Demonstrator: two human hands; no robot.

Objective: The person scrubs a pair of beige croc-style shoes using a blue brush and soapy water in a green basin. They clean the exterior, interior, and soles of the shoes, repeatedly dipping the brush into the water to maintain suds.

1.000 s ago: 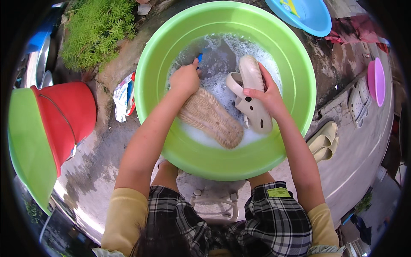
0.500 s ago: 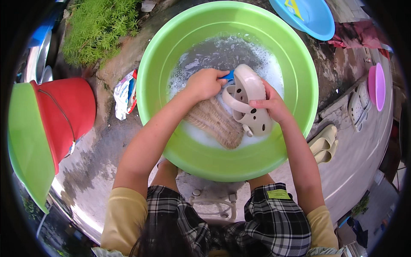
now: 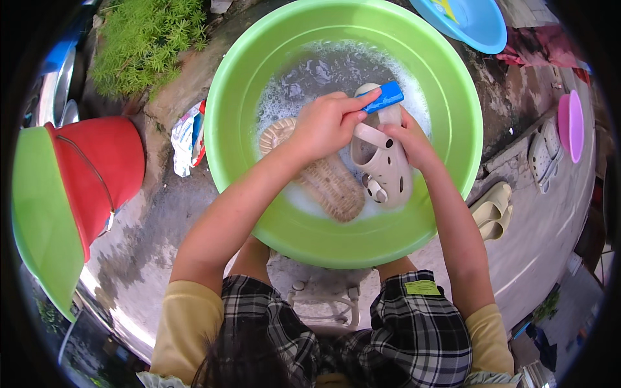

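Green basin [image 3: 453,97], one, holds soapy water and two shoes. Your left hand [image 3: 323,126] grips one blue brush [image 3: 383,97] against the beige clog [image 3: 383,169]; your right hand [image 3: 407,139] clasps that clog. One woven shoe [image 3: 326,181] lies beside it.

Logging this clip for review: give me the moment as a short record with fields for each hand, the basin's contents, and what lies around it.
left hand: grips a blue brush, pressed to the clog
right hand: steadies a beige clog
basin: green basin with soapy water
also in basin: woven sandal, partly under the left forearm
left of basin: red bucket, crumpled wrapper, green plant
right of basin: pale slippers, pink dish, blue basin
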